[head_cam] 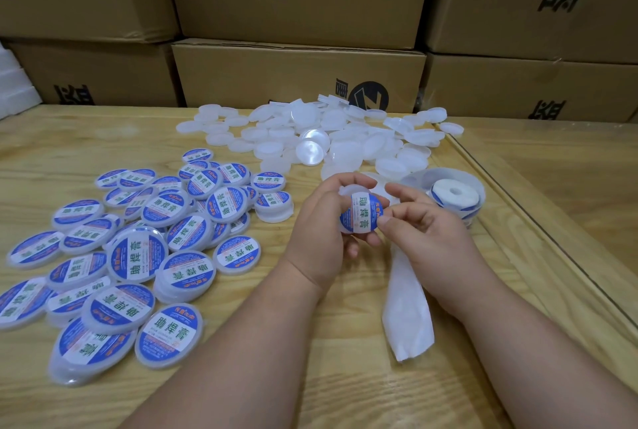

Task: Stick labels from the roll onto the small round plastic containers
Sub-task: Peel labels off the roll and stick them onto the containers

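Far left on the wooden worktop (310,377): heap of labelled containers (114,256), blue-and-white labels up, many overlapping, some tilted. Right of it, near centre, the left hand (322,231) cups a small round container (362,218) from the left and below, fingers curled round its rim; the container is lifted off the worktop, face toward the camera. A blue-white label (363,212) lies on its lid. Right hand (424,228) touches the container's right edge, thumb tip pressing at the label's lower right, fingers curled above. Behind the hands: pile of unlabelled containers (331,138), translucent white, spread to the worktop's back edge. Under the right wrist, a strip of empty backing paper (407,311) trails toward the camera. Just right of the hands: label roll (455,197) lying flat. Cardboard boxes (297,76) stacked along the back.
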The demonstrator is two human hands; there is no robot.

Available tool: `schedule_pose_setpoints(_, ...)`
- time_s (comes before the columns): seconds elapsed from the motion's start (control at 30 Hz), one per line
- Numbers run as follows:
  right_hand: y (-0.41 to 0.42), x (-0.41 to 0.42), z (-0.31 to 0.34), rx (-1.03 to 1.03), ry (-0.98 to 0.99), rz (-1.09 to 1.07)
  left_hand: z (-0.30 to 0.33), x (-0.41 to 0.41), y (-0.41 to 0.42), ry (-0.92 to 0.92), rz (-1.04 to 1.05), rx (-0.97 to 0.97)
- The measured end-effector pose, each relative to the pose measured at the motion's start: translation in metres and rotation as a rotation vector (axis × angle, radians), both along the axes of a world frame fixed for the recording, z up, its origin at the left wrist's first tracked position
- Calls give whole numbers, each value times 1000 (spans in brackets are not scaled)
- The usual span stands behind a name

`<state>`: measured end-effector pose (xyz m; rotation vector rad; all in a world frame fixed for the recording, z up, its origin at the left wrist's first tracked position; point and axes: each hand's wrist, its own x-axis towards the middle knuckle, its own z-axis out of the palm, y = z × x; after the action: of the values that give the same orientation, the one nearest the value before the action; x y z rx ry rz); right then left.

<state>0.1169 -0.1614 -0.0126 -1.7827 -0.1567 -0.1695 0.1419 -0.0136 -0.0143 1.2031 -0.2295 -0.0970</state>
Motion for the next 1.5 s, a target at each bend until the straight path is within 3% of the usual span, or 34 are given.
schedule_pose_setpoints(1.03, -1, 1, -1, 23, -13, 37, 1, -3, -2, -36, -7, 43)
schedule_pose_setpoints(1.5, 2, 0, 0, 46, -20, -5, 5, -9, -4, -10, 96, 91)
